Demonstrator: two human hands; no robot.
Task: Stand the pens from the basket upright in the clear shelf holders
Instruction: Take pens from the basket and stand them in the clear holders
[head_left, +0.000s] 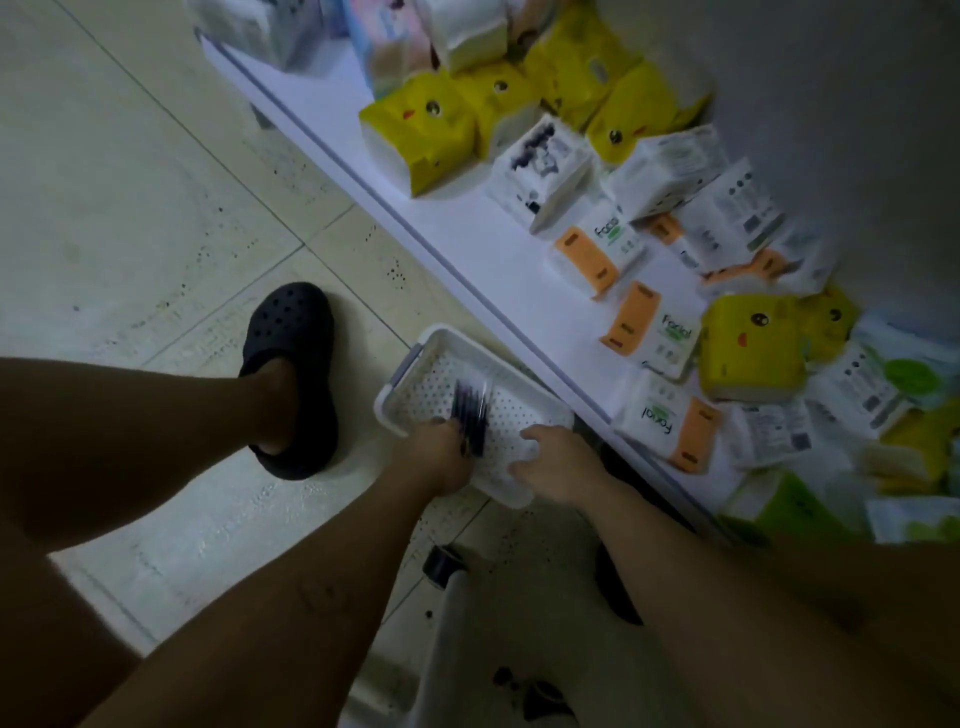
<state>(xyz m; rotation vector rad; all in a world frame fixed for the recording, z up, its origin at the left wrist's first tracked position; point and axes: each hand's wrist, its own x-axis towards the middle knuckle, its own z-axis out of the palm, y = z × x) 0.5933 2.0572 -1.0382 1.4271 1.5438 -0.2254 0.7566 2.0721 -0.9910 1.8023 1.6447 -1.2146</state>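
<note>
We're looking down at a tiled floor (130, 208). A white perforated basket (493, 366) sits on it at btm ctr of the frame, right by the front edge of a low white shelf (467, 228).

Our left hand (436, 452) reaches into the basket from the lower left. Its fingers are clamped round a bunch of dark pens (470, 415), which fan out away from the fist over the basket's dotted bottom. The pens are blurred, so we can't count them.

Our right hand (558, 457) lies on the basket's right-hand side, just beside the left one, w/ fingers bent over the edge & thumb toward the near corner. We can't tell whether they really grip the rim.

Left of the basket, at ctr-left of the frame, a foot in a black clog (293, 374) stands on the floor, its bare leg running off to the lower left.

The shelf runs diagonally from top ctr to lower right & carries soft tissue packs:
- yellow duck-face packs (415, 140) at upper ctr, w/ more at right
- white-and-orange "Facial" packs (597, 249) along the front, the nearest lying near the basket's right side
- white packs w/ grey print (670, 166) behind them
- green-printed packs (904, 384) at the far right
</note>
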